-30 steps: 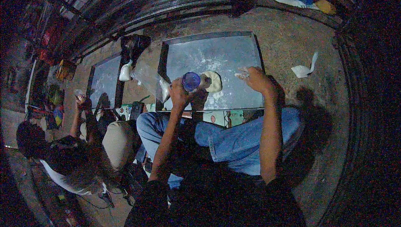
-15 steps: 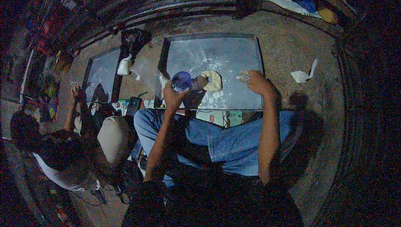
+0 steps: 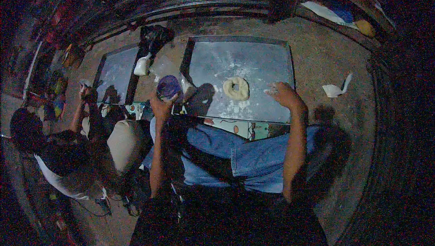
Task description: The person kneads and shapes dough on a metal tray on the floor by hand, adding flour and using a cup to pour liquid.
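Note:
My left hand (image 3: 161,103) is wrapped round a purple-blue cup (image 3: 168,86), holding it just past the left edge of a shallow grey tray (image 3: 267,56). On the tray lies a ring of pale dough (image 3: 244,93) with a hole through its middle. White flour (image 3: 233,70) is scattered around the ring. My right hand (image 3: 286,95) hovers over the tray's right side, apart from the dough. Its fingers reach left, loosely stretched, with whitened tips and nothing visible in them.
A co-worker (image 3: 50,146) sits at the left by a second tray (image 3: 115,65). Between the trays are a black bag (image 3: 154,38) and a white bag (image 3: 142,66). A white scoop-like object (image 3: 333,90) lies on the floor at right.
My left hand has carried the cup leftward, away from the dough and off the tray. The right hand stays near the tray's right side. The whole view has shifted slightly.

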`<action>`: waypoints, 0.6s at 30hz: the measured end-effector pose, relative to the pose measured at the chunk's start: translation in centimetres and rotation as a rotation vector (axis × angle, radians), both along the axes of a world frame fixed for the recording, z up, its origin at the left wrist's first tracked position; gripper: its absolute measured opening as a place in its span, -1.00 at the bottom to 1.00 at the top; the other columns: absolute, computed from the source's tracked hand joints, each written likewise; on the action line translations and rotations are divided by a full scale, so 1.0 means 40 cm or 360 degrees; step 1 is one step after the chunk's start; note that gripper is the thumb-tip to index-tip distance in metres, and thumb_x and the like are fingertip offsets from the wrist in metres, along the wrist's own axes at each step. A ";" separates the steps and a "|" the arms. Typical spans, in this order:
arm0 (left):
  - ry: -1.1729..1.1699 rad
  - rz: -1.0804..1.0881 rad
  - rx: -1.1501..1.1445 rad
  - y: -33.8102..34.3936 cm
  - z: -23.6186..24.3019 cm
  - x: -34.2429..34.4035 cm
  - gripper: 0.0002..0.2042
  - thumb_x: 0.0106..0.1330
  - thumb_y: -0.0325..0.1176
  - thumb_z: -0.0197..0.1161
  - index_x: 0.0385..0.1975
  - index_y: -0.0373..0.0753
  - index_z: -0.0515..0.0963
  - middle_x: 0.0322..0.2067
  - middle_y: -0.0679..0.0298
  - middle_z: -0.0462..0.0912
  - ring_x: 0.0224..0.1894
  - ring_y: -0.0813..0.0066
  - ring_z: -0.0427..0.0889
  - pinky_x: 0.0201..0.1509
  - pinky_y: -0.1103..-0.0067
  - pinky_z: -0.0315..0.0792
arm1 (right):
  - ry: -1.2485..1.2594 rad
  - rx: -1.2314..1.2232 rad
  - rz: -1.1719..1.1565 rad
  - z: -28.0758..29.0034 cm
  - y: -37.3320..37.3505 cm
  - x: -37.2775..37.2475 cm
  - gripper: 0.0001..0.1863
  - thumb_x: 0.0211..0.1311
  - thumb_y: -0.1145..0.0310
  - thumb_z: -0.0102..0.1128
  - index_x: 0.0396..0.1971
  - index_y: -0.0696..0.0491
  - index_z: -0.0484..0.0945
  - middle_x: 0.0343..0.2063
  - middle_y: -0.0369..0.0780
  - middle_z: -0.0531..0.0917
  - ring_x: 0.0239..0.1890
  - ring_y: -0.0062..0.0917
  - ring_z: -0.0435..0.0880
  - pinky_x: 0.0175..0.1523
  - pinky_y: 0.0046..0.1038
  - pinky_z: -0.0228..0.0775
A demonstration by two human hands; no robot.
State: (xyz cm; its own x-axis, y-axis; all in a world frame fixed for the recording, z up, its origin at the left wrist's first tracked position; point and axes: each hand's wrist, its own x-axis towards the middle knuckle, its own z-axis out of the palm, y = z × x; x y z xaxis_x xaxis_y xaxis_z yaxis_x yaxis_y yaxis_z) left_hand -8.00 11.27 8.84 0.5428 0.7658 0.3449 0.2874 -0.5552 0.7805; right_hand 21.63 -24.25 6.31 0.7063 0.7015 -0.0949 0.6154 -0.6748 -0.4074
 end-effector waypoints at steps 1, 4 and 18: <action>0.0081 0.0031 -0.0015 0.034 -0.004 -0.018 -0.38 -0.25 -0.34 0.55 -0.09 -0.38 0.50 -0.18 0.06 0.62 -0.14 0.23 0.61 0.01 0.41 0.45 | 0.0012 -0.0021 -0.0036 0.035 0.004 -0.017 -0.53 0.16 0.05 0.20 -0.07 0.11 0.55 -0.17 0.02 0.61 -0.07 -0.10 0.56 0.06 -0.25 0.39; -0.0097 0.0115 -0.0189 0.119 -0.036 -0.068 -0.37 -0.22 -0.35 0.53 -0.05 -0.38 0.47 -0.15 0.06 0.60 -0.14 0.24 0.61 0.01 0.42 0.45 | 0.0134 -0.0067 -0.0011 0.148 0.029 -0.054 -0.52 0.16 0.05 0.21 -0.07 0.11 0.56 -0.16 0.03 0.60 -0.06 -0.10 0.56 0.05 -0.25 0.39; 0.0200 0.0692 -0.0033 0.353 -0.261 -0.050 -0.41 -0.30 0.01 0.55 -0.39 -0.38 0.60 -0.41 -0.01 0.63 -0.37 0.14 0.61 -0.31 0.30 0.47 | 0.0449 -0.0136 0.0059 0.121 0.069 -0.062 -0.56 0.09 0.16 0.28 -0.12 0.17 0.57 -0.26 0.00 0.65 -0.20 -0.22 0.65 -0.07 -0.31 0.46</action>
